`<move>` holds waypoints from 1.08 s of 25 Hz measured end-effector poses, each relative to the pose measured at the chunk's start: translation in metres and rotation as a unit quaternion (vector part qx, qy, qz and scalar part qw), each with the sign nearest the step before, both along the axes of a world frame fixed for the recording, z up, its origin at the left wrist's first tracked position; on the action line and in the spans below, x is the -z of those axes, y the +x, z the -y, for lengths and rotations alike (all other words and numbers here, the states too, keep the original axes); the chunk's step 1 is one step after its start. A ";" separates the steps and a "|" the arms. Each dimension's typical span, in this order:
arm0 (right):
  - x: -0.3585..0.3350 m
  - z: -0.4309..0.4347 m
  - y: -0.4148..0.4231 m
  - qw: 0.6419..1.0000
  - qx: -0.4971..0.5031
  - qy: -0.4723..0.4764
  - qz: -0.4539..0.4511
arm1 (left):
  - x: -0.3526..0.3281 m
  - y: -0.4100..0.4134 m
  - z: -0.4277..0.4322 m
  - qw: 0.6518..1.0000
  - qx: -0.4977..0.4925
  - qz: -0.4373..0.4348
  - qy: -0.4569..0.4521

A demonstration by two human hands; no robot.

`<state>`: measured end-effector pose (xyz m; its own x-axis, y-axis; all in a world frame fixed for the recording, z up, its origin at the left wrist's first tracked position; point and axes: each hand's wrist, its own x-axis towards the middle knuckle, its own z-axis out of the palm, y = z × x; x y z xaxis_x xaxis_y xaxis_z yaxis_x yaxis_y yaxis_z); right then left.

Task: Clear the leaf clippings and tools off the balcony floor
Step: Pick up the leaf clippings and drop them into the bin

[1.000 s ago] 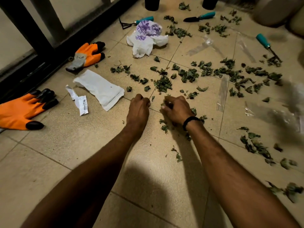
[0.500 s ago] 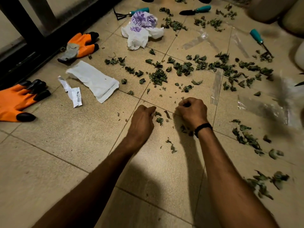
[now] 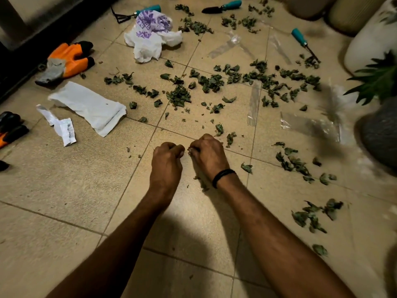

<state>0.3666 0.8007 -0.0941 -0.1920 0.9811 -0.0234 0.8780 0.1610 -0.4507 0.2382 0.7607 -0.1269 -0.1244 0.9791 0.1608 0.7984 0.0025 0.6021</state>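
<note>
Green leaf clippings (image 3: 179, 96) lie scattered over the beige tiled floor (image 3: 64, 190), thickest across the middle and right. My left hand (image 3: 166, 160) and my right hand (image 3: 209, 155) sit side by side on the floor with fingers curled. Bits of leaf show in my right hand's fingers; what my left hand holds is hidden. Three teal-handled tools lie at the far side: a small rake (image 3: 137, 12), a trowel (image 3: 223, 6) and a thin pointed tool (image 3: 304, 43).
Orange work gloves lie at the left, one glove (image 3: 66, 60) by the black rail, another (image 3: 10, 130) at the frame edge. White paper (image 3: 90, 107), a torn slip (image 3: 62, 127), a purple-printed plastic bag (image 3: 152, 33) and clear plastic strips (image 3: 253, 104) litter the floor. Pots and a plant (image 3: 378, 80) crowd the right.
Both hands have drawn back toward me and come together, raking small clippings along. The camera has tilted down, so the debris sits higher in view.
</note>
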 end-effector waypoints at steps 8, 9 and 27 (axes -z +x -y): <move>-0.029 0.016 0.082 0.980 0.168 -0.101 -0.040 | -0.013 0.020 0.048 0.993 0.055 0.093 -0.044; -0.024 0.020 0.080 0.985 0.133 -0.111 -0.021 | -0.011 0.024 0.053 0.994 0.051 0.087 -0.047; -0.010 0.047 0.069 0.947 0.291 0.023 -0.131 | 0.006 0.048 0.081 0.998 0.050 -0.031 -0.011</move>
<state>0.4351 0.7539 -0.0843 0.3892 0.9211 -0.0050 0.6826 -0.2921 -0.6698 0.2864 0.6798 -0.1330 -0.0158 0.9897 0.1426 0.8308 -0.0663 0.5526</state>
